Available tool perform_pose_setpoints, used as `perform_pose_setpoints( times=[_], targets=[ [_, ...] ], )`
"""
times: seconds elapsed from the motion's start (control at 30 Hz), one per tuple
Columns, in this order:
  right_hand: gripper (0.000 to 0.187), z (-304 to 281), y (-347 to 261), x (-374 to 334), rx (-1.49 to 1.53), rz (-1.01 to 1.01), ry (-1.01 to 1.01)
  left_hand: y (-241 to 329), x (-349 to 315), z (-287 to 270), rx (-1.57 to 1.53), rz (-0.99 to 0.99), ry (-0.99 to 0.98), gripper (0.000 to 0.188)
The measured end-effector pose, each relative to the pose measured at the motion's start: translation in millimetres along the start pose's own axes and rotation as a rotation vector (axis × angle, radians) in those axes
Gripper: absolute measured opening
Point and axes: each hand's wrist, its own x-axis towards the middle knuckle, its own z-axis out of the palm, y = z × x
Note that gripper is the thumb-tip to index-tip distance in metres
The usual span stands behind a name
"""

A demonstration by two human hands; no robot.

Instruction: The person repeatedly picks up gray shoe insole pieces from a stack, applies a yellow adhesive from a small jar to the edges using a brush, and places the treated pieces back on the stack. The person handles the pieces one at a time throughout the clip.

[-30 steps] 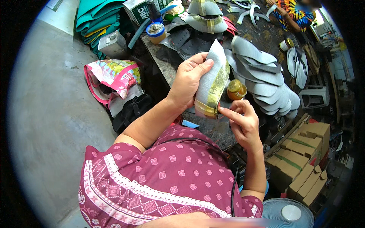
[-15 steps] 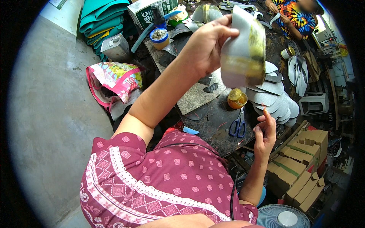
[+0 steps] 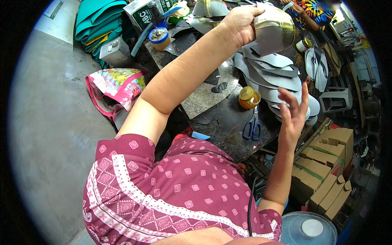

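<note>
High over the table's far side, my left hand (image 3: pixel 241 25) grips a curved grey sandal upper (image 3: pixel 272 34) by its edge. Yellowish glue-like smears run along that piece. My right hand (image 3: pixel 293 116) is raised at the table's right side with fingers spread and nothing in it. Beside it lies a fanned stack of grey sole-shaped pieces (image 3: pixel 281 81). Left of the stack stands a glass jar (image 3: pixel 249 98) of amber glue with a smeared top. Scissors (image 3: pixel 252 128) with dark blue handles rest on the dark table just below the jar.
A speckled stone slab (image 3: pixel 200 102) lies on the table, with dark scraps on it. A blue-rimmed tub (image 3: pixel 159 37) and another grey upper (image 3: pixel 210 8) stand farther back. Cardboard boxes (image 3: pixel 310 175) and a fan (image 3: pixel 310 228) are at lower right. Another person (image 3: pixel 312 14) works at the far right.
My left hand has moved the upper farther away and to the right, turning it. My right hand has risen slightly rightward, its fingers spreading wider. The view has shifted a little.
</note>
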Motion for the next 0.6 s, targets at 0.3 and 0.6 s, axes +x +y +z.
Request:
perform_pose_setpoints(
  times=[0.3,0.6],
  targets=[
    [0.070,22.1,-7.5,51.9,0.112,-0.095,-0.038,8.5,67.8,-3.3,-0.035,0.083,0.053,0.028],
    [0.071,-10.7,17.9,0.6,0.083,0.126,0.009,-16.2,144.3,-48.4,-0.030,0.138,0.285,0.029]
  ],
)
